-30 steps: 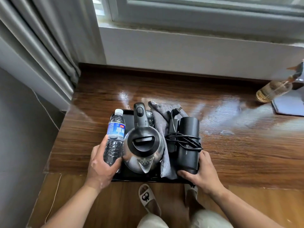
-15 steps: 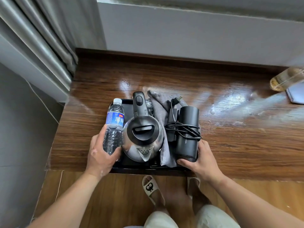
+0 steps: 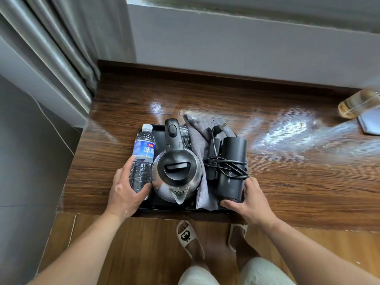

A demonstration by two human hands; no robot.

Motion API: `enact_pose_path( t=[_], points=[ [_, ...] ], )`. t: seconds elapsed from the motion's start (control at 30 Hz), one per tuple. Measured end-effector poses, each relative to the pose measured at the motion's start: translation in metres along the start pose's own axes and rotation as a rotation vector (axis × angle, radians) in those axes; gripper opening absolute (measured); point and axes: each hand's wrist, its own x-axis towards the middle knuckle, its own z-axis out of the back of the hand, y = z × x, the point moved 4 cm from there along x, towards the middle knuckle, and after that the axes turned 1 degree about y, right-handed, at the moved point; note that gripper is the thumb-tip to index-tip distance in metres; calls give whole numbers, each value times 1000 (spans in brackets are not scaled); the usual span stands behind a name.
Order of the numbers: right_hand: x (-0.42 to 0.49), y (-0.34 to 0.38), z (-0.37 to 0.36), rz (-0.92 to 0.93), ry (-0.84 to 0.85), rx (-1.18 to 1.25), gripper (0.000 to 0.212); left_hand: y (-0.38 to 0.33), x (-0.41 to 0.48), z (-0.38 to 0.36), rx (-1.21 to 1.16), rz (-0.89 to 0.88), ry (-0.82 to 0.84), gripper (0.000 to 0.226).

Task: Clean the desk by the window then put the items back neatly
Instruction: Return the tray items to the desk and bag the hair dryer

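Observation:
A black tray [image 3: 158,130] sits at the front edge of the wooden desk [image 3: 287,182]. It carries a water bottle [image 3: 143,153], a steel kettle [image 3: 176,171], a grey cloth [image 3: 200,138] and a black hair dryer [image 3: 233,163] wound with its cord. My left hand [image 3: 125,192] grips the tray's left front corner, its thumb and fingers also round the bottle's base. My right hand [image 3: 248,202] grips the right front corner, thumb against the dryer's end.
A clear bottle of yellowish liquid [image 3: 357,105] and a grey flat object [image 3: 370,124] lie at the desk's far right. Grey curtains [image 3: 51,48] hang at the left, the wall under the window runs behind. The desktop is wet and shiny. My feet in slippers [image 3: 188,236] stand below.
The tray with its items has slid a little further back onto the desk, both hands staying on its front corners. The camera has tilted downward.

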Motion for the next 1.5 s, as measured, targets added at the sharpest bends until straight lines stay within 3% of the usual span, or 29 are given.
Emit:
enact_pose_path(
  t=[0.2,0.33,0.5,0.67,0.8,0.9,1.1,1.23,1.5],
  points=[
    [3,0,21,19,146,-59,76,-7,-13,10,-35,71,69,90],
    [3,-1,44,34,196,-6,71,-14,-52,14,-92,154,-34,81],
    [10,-4,69,33,167,164,52,-40,-114,4,-300,198,-236,49],
    [24,12,78,-64,186,443,37,-80,-133,-41,-471,212,-26,32],
    [36,24,76,-137,243,520,79,-113,-125,-72,-547,246,109,52],
    [41,30,71,-171,279,548,89,-131,-114,-87,-529,235,117,40],
    [51,39,62,-243,294,638,75,-152,-103,-107,-625,269,88,42],
    [56,45,61,-275,246,654,87,-159,-98,-116,-643,302,65,46],
    [52,42,61,-276,242,794,63,-160,-98,-128,-629,361,-13,54]
  ],
)
